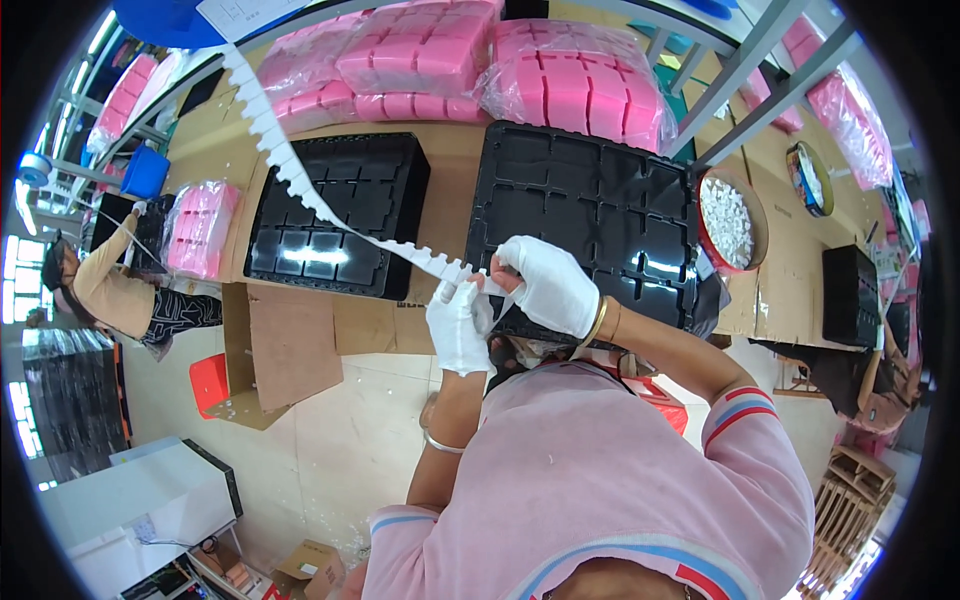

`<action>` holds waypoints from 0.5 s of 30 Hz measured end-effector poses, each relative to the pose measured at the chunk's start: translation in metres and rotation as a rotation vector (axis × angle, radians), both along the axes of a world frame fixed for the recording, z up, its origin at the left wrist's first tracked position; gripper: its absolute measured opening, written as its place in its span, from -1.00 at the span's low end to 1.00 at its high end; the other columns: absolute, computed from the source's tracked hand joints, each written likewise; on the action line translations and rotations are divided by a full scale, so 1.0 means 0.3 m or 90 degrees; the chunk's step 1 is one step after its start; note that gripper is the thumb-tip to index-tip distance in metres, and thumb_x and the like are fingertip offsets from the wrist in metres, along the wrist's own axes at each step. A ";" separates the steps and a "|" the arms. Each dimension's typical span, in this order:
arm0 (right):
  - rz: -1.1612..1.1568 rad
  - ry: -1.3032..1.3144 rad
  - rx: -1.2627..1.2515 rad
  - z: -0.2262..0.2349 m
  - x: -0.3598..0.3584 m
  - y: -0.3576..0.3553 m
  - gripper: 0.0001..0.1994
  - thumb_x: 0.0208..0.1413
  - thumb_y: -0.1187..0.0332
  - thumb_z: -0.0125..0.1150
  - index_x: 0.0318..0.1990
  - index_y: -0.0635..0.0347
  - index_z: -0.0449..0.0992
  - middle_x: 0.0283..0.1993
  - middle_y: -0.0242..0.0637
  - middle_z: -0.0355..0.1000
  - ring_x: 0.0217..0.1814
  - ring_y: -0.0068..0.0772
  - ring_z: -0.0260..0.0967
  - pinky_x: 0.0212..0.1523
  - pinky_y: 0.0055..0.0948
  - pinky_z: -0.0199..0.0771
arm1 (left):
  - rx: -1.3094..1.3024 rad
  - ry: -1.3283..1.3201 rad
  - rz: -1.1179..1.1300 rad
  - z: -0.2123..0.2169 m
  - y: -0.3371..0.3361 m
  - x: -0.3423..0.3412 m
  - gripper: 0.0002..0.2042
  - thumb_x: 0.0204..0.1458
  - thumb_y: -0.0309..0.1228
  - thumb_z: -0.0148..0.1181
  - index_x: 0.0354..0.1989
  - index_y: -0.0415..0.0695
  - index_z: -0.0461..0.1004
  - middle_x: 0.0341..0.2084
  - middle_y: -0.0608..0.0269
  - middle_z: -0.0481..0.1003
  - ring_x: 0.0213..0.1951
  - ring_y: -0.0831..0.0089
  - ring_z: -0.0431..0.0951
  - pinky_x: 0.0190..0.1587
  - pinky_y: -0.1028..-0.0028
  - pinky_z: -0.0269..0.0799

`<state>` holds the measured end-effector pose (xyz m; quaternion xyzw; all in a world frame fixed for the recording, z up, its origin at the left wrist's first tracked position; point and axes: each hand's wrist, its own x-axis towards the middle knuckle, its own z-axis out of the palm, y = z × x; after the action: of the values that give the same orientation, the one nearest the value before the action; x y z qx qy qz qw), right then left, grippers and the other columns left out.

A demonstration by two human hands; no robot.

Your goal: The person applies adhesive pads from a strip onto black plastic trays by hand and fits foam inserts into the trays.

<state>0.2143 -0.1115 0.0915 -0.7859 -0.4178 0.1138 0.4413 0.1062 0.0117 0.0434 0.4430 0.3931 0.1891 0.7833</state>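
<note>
A long white strip with notched, tooth-like edges (290, 170) runs down from the upper left to my hands. My left hand (460, 330), in a white glove with bare fingertips, is closed on the strip near its lower end. Close beside it, my right hand (552, 285), gloved the same way, pinches the strip's end with thumb and fingers. Both hands are over the near edge of a large black plastic tray (590, 185) divided into compartments. To its left lies a stack of similar black trays (330, 215).
A round container (762, 225) of small white pieces stands right of the large tray. Plastic-wrapped pink foam blocks (420, 55) line the back. Grey metal bars (745, 75) rise at the back right. An open cardboard box (290, 345) is below the table's left side. Other people work at both sides.
</note>
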 end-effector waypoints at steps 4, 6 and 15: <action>0.043 0.005 0.145 -0.048 0.167 0.039 -0.88 0.03 0.58 0.22 -0.25 0.25 0.50 -0.26 -0.11 0.44 -0.19 -0.06 0.49 -0.13 -0.27 0.52 | -0.030 -0.049 0.105 -0.009 -0.016 -0.030 -0.56 0.10 -0.55 0.32 0.18 -0.32 0.43 -0.18 0.18 0.59 -0.20 0.52 0.57 -0.14 0.60 0.45; 0.029 -0.075 0.144 -0.081 0.312 0.067 -0.89 0.03 0.62 0.22 -0.27 0.30 0.49 -0.19 -0.12 0.45 -0.17 -0.14 0.52 -0.12 -0.32 0.55 | -0.018 -0.022 0.104 -0.061 0.018 -0.080 -0.58 0.10 -0.53 0.35 0.14 -0.29 0.44 -0.20 0.20 0.58 -0.26 0.55 0.56 -0.24 0.63 0.43; -0.108 -0.331 -0.048 -0.232 0.680 0.143 -0.92 0.01 0.41 0.23 -0.44 0.20 0.56 -0.05 -0.16 0.52 0.01 -0.04 0.45 -0.03 -0.12 0.43 | 0.000 -0.012 0.111 -0.001 -0.033 -0.151 -0.82 0.08 -0.39 0.46 -0.28 -0.10 0.53 -0.54 0.45 0.46 -0.63 0.75 0.28 -0.60 0.69 0.07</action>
<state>0.4184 -0.0687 0.0219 -0.8369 -0.4451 -0.1140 0.2976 0.0608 0.0019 0.0430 0.4052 0.4227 0.2609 0.7675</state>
